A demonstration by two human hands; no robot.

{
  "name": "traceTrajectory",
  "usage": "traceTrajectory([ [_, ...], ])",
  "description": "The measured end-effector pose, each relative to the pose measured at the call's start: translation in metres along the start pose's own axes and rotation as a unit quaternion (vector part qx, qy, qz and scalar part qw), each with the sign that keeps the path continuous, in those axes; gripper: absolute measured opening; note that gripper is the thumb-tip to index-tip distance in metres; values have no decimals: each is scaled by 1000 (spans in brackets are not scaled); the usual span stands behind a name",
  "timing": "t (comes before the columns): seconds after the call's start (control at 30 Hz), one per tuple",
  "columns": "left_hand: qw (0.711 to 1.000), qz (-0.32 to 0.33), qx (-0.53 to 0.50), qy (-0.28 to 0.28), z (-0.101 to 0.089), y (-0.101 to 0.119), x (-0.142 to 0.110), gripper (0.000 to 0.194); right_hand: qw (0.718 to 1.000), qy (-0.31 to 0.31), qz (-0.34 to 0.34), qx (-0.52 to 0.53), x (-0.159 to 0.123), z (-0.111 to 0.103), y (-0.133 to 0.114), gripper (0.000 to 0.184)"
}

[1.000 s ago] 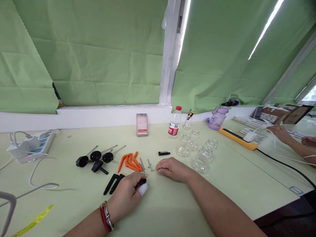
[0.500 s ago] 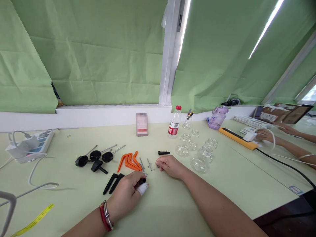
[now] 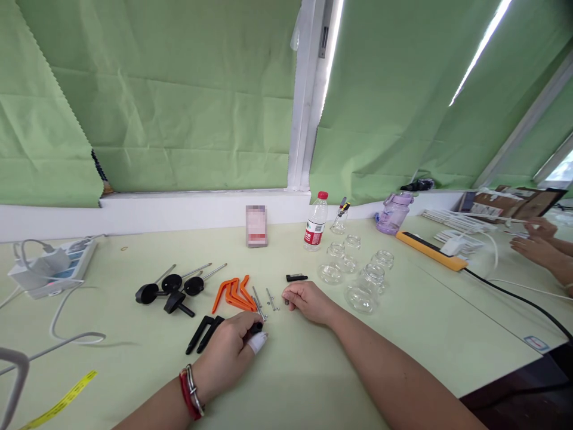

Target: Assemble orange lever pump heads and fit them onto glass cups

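Note:
My left hand (image 3: 231,346), its thumb wrapped in white, is closed around a black part (image 3: 256,328), mostly hidden in the fingers. My right hand (image 3: 308,300) rests on the table, fingertips pinched on a small dark piece (image 3: 287,302) too covered to name. Just beyond it lies a black toothed strip (image 3: 296,277). Between the hands are metal screws (image 3: 271,298) and several bent orange plastic pieces (image 3: 233,294). Beside my left hand are black bent handle-like pieces (image 3: 200,334). Further left lie several black round pieces with metal rods (image 3: 147,293).
Several small glass jars (image 3: 362,297) stand right of my right hand. Behind them are a red-capped bottle (image 3: 316,224), a jar of tools (image 3: 340,224) and a purple bottle (image 3: 394,214). Power strips (image 3: 432,251) lie at both sides. Another person's hands (image 3: 537,248) are far right.
My hands stay in nearly the same place with the same grips. At far right, the other person's hands have shifted right and lifted a white strip or cable.

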State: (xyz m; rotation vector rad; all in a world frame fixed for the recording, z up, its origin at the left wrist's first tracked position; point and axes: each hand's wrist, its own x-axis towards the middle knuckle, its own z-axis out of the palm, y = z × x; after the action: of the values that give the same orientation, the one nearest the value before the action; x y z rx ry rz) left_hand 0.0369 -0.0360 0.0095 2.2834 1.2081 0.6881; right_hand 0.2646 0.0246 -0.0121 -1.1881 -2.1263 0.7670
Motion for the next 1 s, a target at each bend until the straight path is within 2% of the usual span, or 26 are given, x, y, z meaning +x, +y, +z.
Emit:
traceTrajectory([
  [0.17, 1000, 0, 2, -8, 0, 0, 0, 16, 1000, 13, -16, 0, 0, 2, 2, 36],
  [0.3, 1000, -5, 8, -13, 0, -2, -1, 15, 998, 46, -35, -22, 0, 0, 2, 37],
  [0.5, 1000, -5, -5, -17, 0, -2, 2, 17, 987, 62, 58, -137, 0, -7, 4, 32],
  [0.7, 999, -12, -18, -27, 1, -2, 2, 19, 985, 48, 97, -138, -1, -5, 10, 15],
  [1.0, 999, -10, -36, -31, 3, -6, 3, 18, 995, 23, 37, -91, -2, 3, 9, 10],
])
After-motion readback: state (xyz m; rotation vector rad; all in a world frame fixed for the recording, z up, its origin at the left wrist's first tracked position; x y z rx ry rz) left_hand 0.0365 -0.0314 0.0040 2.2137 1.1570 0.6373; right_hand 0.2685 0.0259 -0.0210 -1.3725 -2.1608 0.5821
